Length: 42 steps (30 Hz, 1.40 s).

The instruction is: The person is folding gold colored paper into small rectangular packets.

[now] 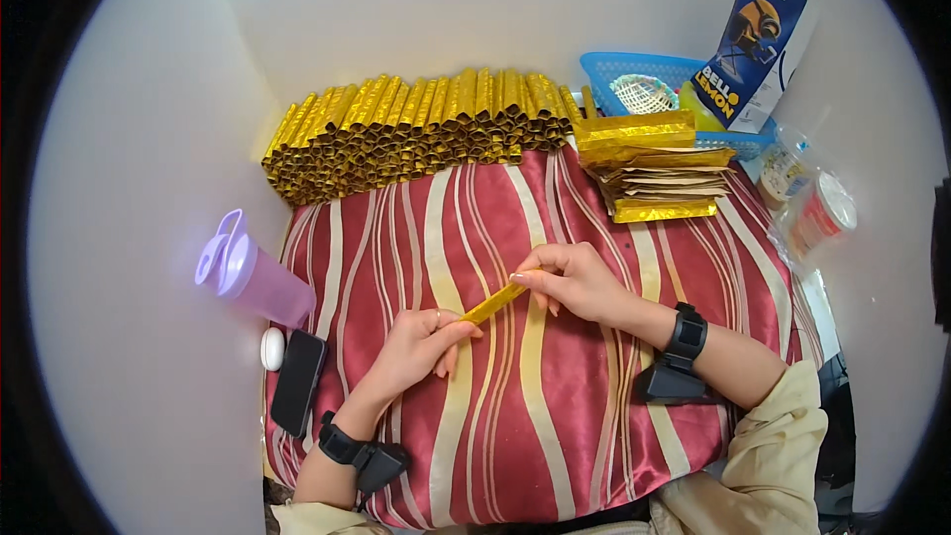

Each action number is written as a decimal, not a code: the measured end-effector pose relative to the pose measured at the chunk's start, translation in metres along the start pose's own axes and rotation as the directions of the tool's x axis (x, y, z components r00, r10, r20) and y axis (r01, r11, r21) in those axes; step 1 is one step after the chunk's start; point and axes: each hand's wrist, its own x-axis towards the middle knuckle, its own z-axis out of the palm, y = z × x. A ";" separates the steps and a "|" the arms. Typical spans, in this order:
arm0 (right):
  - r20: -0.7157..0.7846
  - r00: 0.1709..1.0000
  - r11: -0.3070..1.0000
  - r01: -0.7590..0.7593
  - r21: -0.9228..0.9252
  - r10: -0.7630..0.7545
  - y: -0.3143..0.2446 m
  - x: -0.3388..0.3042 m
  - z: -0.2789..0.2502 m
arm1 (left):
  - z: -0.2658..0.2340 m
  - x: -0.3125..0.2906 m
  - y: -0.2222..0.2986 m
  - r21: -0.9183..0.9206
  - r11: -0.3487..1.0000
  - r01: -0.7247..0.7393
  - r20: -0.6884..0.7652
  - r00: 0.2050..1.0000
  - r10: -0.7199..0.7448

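Note:
A narrow folded strip of shiny gold paper [493, 304] is stretched between my hands above the middle of the striped cloth. Its lower left end is pinched by my left hand [421, 345], which wears a ring. My right hand [575, 282] grips the upper right end between thumb and fingers. Beyond them, a long stack of rolled gold paper tubes [416, 129] lies along the back wall, open ends toward me. To its right sits a pile of flat gold paper sheets [659, 173], layered with brown undersides showing.
A purple bottle [263, 282], a white oval case [272, 349] and a black phone [299, 383] line the left edge. At the back right are a blue basket [634, 64] holding a blue printed bag [753, 40], and plastic-wrapped cups [817, 213]. Maroon striped cloth [555, 406] covers the table.

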 end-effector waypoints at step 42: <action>0.256 0.966 0.987 -0.071 0.146 0.031 0.009 -0.008 0.020 | 0.016 0.006 -0.013 -0.123 0.973 -0.195 -0.033 0.981 0.193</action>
